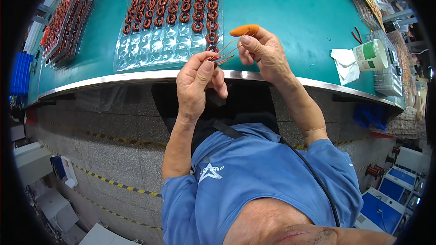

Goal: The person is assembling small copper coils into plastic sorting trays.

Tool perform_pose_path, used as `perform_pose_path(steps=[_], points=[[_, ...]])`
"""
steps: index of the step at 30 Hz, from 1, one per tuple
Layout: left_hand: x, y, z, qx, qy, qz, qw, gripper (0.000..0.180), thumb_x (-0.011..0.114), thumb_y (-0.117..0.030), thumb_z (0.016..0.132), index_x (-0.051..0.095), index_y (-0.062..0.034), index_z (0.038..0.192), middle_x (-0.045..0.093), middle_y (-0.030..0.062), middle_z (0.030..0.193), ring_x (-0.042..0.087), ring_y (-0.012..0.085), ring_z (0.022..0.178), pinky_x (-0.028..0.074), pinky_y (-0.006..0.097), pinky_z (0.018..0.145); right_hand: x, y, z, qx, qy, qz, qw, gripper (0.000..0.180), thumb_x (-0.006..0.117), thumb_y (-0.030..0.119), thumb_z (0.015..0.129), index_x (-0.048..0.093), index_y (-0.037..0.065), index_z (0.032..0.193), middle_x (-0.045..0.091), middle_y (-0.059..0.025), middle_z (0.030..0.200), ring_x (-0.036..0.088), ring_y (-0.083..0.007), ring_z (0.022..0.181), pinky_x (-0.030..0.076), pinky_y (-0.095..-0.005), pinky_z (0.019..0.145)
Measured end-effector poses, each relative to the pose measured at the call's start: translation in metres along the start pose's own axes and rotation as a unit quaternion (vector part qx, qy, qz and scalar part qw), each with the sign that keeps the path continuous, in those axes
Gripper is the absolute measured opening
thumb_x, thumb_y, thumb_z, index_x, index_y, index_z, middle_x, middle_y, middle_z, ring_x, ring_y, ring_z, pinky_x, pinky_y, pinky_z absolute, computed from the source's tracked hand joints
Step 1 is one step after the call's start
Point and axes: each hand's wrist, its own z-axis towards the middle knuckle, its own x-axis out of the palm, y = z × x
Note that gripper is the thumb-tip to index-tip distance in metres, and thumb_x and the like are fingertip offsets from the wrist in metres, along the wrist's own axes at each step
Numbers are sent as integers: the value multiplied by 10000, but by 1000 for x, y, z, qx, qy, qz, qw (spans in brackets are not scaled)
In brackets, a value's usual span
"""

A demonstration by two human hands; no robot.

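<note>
My left hand (193, 81) is closed, its thumb and fingertips pinching a copper-wound ring coil (212, 58) just over the table's front edge. The fingers cover most of that coil. Reddish wire leads (225, 54) fan out from it toward the right. My right hand (269, 56) is closed too, with thumb and index finger pinched on the end of a lead. An orange finger cot (244, 31) covers the right index finger. Just beyond my left hand lies a clear plastic tray (144, 60). Rows of similar ring coils (184, 17) fill its far part, and its nearer pockets are mostly bare.
Stacked trays of coils (68, 27) stand on the left of the green table (290, 7). To the right are a white-and-green cup (370, 55) lying on its side, a white cloth (345, 66), small pliers or tweezers (357, 35) and clear trays (387, 79).
</note>
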Motion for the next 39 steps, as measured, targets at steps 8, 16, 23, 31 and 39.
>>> perform_pose_path(steps=[8,16,23,31,39], points=[[3,2,0,-11,20,54,998,359,432,-339,1022,513,4,1088,527,42,656,536,107,563,426,210,514,1,-2,-4,-28,-53,13,998,217,664,200,895,631,-14,882,514,-6,557,461,-72,443,345,-189,394],[10,-1,-3,13,-33,92,995,206,497,-191,1000,517,-1,1076,479,18,604,483,90,485,403,220,468,19,13,-20,-190,-67,-218,955,183,690,155,888,635,-19,905,637,-55,650,569,-77,524,439,-207,455],[16,1,-4,14,-45,42,998,255,469,-208,1011,455,-8,1168,520,48,649,534,117,550,440,235,504,11,10,-14,-136,-39,-144,979,192,668,169,904,621,-13,945,597,-38,610,536,-80,495,412,-216,445],[4,9,-1,123,15,108,986,266,479,-185,1008,408,-51,1226,548,47,660,565,115,599,445,226,541,-8,3,-32,-159,-128,-137,969,307,616,235,945,568,-30,1092,602,-49,712,555,-91,554,422,-196,499],[5,9,4,209,40,431,877,288,613,-59,907,488,-31,1164,609,139,813,633,264,643,494,343,580,16,2,-42,-15,-30,-149,988,211,585,198,960,650,-3,957,604,-24,640,543,-74,516,401,-191,470]])
